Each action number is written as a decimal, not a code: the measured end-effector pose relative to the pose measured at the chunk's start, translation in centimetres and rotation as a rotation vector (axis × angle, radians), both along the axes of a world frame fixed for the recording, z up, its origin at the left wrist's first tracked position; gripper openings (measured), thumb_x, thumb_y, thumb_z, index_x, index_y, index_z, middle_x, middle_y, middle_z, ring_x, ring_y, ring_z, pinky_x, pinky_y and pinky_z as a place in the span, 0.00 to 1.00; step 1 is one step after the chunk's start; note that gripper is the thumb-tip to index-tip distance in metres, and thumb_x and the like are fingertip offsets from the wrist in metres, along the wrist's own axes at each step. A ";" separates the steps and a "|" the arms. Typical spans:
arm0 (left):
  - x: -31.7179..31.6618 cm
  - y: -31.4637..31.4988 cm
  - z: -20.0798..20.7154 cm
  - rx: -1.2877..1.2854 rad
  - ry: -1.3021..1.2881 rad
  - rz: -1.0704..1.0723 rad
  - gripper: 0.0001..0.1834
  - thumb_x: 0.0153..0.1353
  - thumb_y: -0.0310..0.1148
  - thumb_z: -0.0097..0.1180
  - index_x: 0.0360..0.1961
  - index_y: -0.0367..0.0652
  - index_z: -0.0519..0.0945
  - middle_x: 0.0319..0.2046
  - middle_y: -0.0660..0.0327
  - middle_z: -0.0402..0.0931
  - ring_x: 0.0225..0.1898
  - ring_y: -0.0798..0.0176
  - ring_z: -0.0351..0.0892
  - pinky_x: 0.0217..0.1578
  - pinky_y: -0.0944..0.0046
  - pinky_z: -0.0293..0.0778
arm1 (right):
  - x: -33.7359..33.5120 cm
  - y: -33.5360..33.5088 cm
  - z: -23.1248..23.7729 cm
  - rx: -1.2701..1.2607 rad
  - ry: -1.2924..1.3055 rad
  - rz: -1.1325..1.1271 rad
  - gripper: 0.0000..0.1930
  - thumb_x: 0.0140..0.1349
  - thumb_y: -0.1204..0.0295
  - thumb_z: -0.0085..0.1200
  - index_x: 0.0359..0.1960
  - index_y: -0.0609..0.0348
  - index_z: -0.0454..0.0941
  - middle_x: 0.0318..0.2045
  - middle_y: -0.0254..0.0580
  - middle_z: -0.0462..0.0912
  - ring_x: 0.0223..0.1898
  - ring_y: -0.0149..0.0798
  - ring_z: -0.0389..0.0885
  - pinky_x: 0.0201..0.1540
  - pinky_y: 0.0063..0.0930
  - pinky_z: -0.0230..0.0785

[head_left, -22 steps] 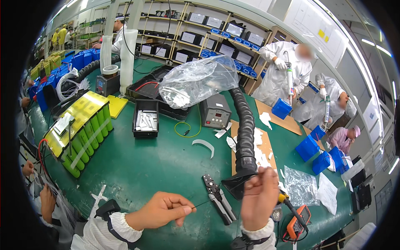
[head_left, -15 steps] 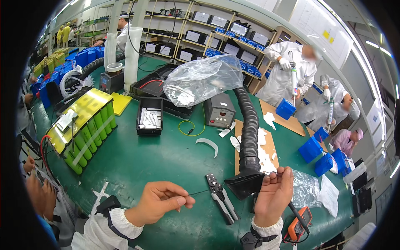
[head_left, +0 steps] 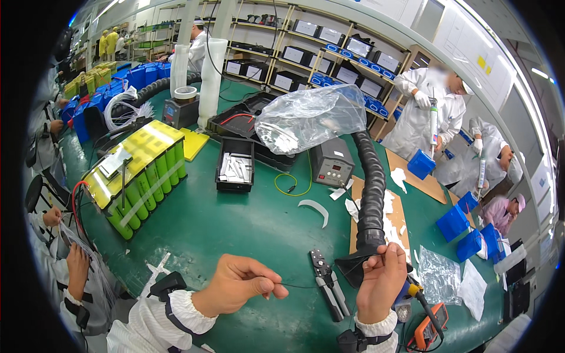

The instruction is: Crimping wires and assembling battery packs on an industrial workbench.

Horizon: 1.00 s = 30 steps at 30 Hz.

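Note:
My left hand (head_left: 244,286) hovers over the front of the green table, thumb and fingertips pinched on a thin dark wire (head_left: 299,286). The wire runs right, toward my right hand (head_left: 379,283). That hand is palm up, its fingertips pinched together beside the black funnel mouth (head_left: 348,269) of a ribbed hose; the wire seems to run to them, though its end is hard to see. Between my hands lie wire strippers (head_left: 328,285) with grey and black handles, below the wire. Just right of my right hand is a blue and yellow tool handle (head_left: 414,289).
The ribbed hose (head_left: 372,200) stands mid-right. A green-cell battery pack (head_left: 138,182) sits left. Behind are a black bin (head_left: 235,176) of white strips, a plastic bag (head_left: 315,120) and a control box (head_left: 332,165). An orange meter (head_left: 428,329) lies front right. Co-workers stand around the table.
The view has turned, so the table and its things sit further right in it. Against the table, both hands are slightly further left. The blue and yellow handle has come into sight.

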<state>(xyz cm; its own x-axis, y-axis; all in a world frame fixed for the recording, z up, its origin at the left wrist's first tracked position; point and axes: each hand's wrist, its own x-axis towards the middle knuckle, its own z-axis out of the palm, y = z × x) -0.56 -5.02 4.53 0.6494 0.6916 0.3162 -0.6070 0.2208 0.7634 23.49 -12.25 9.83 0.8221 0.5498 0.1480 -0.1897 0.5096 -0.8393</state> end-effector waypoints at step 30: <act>1.4 1.2 0.6 -0.215 0.209 0.501 0.12 0.67 0.35 0.53 0.28 0.40 0.75 0.13 0.68 0.65 0.15 0.74 0.62 0.18 0.71 0.58 | -3.7 -2.5 0.5 -0.089 -0.251 0.573 0.09 0.65 0.75 0.56 0.43 0.68 0.76 0.33 0.49 0.85 0.28 0.31 0.81 0.34 0.23 0.74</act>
